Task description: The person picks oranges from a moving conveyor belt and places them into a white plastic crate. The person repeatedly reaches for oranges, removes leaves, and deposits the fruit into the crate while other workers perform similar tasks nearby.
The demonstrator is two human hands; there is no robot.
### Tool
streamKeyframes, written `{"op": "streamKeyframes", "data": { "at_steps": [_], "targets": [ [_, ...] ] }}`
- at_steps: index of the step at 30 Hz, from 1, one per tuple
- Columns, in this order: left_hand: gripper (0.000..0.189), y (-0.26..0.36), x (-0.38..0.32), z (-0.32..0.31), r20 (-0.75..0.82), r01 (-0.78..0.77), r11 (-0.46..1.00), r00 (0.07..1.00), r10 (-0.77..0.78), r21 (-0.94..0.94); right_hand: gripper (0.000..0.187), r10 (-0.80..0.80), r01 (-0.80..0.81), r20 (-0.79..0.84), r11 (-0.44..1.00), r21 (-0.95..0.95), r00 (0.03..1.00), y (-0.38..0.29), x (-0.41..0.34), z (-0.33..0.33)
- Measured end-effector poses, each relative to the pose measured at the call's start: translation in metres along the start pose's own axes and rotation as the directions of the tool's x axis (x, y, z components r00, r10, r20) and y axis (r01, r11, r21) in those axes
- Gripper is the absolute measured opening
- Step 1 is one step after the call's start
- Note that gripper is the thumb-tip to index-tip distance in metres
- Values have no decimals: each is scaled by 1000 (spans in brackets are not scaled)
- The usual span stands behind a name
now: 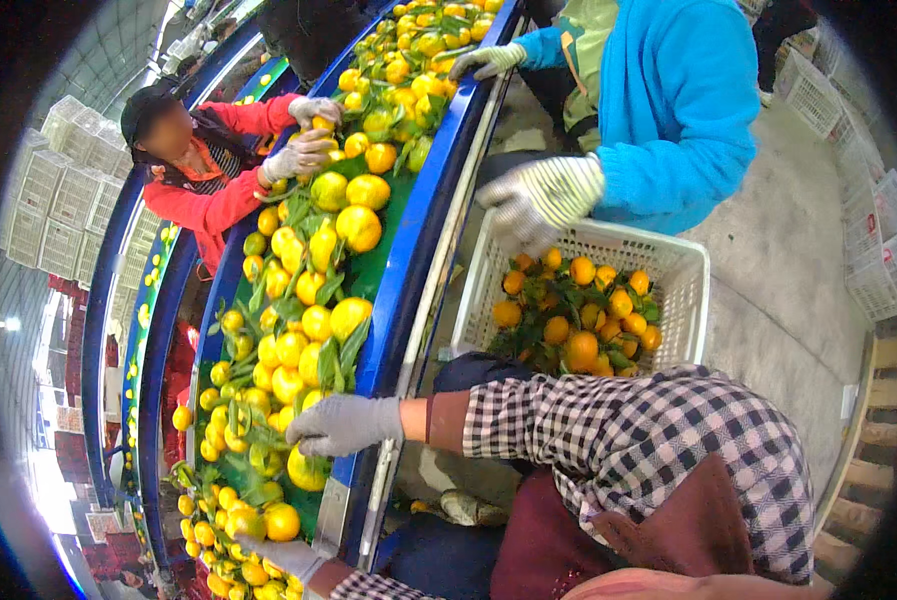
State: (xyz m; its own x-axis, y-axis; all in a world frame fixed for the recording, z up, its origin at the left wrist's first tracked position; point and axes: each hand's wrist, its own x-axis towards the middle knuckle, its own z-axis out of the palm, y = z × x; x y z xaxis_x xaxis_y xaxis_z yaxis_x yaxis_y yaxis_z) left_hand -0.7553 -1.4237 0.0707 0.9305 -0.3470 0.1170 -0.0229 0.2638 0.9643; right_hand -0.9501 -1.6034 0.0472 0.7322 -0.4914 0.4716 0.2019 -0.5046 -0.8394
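Note:
My right hand (347, 425), in a grey glove, is over the yellow-orange mandarins on a sorting conveyor. Its curled fingertips are beside a large mandarin (307, 471) near the blue side rail (411, 277). Lower in the picture, my left hand (287, 556), also gloved, reaches in among the fruit. Its fingers are blurred next to a mandarin (244, 523), and whether they grip anything is hidden. Leafy mandarins (291, 360) cover much of the green belt (377, 281). Beyond my right arm, a white plastic crate (700, 300) holds darker orange mandarins (582, 349) with leaves.
A co-worker in a blue jacket (673, 112) has one striped-gloved hand (546, 199) above the crate. Across the belt, a person in red sleeves (208, 202) handles fruit with both gloved hands. White crates (65, 202) are stacked at left, others (876, 255) at right near a wooden pallet (868, 472).

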Motion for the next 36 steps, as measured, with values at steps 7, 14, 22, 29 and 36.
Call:
{"op": "streamKeyframes", "data": {
  "at_steps": [7, 14, 22, 29, 36],
  "targets": [
    [69, 32, -100, 120, 198, -283, 959, 941, 274, 18, 29, -16, 3, -54, 974, -226, 998, 11, -11, -4],
    [96, -5, -207, 222, 902, -175, 985, 425, 72, 4, 27, -74, 74, 3, 996, -56, 997, 37, -15, -15],
    [66, 1, -138, 202, 413, -531, 846, 783, 465, 56, 37, -91, 113, -119, 974, 196, 989, 52, -16, -61],
    [70, -31, -106, 220, 540, -621, 356, 783, 309, 698, 44, 52, -25, -60, 923, 384, 997, 55, -14, -119],
    [78, -43, -104, 259, 512, -641, 528, 766, 389, 557, 48, -7, 8, -4, 967, 254, 1000, 71, -19, -175]
  ]
}}
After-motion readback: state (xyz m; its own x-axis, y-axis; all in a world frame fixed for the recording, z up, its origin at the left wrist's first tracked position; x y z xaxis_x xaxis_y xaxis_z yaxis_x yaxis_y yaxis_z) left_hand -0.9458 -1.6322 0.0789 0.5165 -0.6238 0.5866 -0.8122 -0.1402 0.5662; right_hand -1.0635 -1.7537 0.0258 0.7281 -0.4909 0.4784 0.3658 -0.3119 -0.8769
